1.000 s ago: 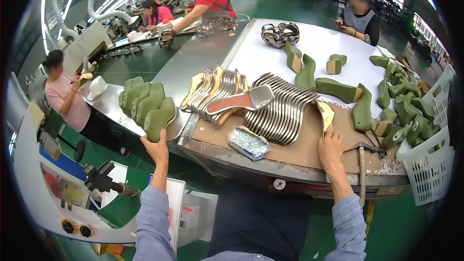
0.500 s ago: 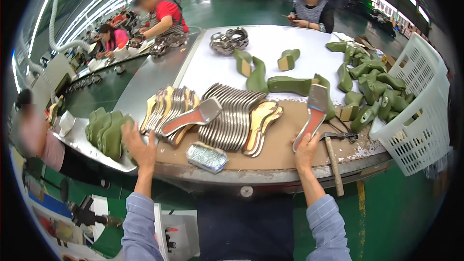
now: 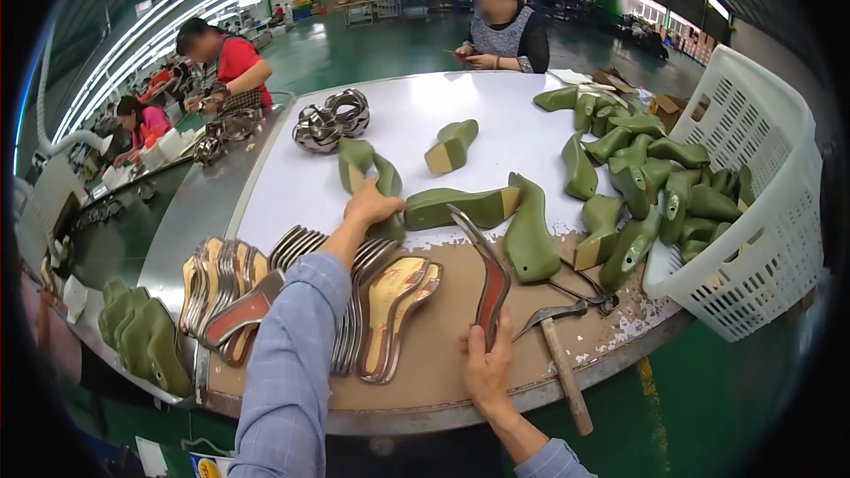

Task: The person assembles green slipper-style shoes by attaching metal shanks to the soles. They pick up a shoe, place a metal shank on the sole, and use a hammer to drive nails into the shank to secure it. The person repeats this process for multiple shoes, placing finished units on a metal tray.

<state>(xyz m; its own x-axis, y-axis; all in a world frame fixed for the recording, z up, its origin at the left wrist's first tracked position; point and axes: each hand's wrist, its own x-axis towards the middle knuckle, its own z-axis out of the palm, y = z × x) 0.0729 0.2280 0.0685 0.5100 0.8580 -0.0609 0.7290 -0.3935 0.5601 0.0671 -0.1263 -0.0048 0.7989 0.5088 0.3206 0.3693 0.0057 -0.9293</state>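
Observation:
My left hand (image 3: 372,204) reaches far over the table and closes on a green shoe last (image 3: 382,184) lying on the white tabletop (image 3: 416,128). Near the table's front edge, my right hand (image 3: 488,363) grips the lower end of a metallic insole with a red inner face (image 3: 490,273), tilted upright over the brown work mat (image 3: 443,345). Between my arms lies a fanned row of metallic insoles (image 3: 354,301), and two gold-lined ones (image 3: 397,305) lie beside it. A long green last (image 3: 460,206) lies just right of my left hand.
A hammer (image 3: 563,370) and pliers (image 3: 577,294) lie right of my right hand. Several green lasts (image 3: 637,177) are piled by a white plastic basket (image 3: 761,212). More lasts (image 3: 142,336) stand at the left edge. Silver uppers (image 3: 329,119) lie farther back. Other people work at the far side.
My left hand left the table's front-left edge and reached forward onto a green last. My right hand kept hold of the red-faced insole. The view swung right, closer to the basket.

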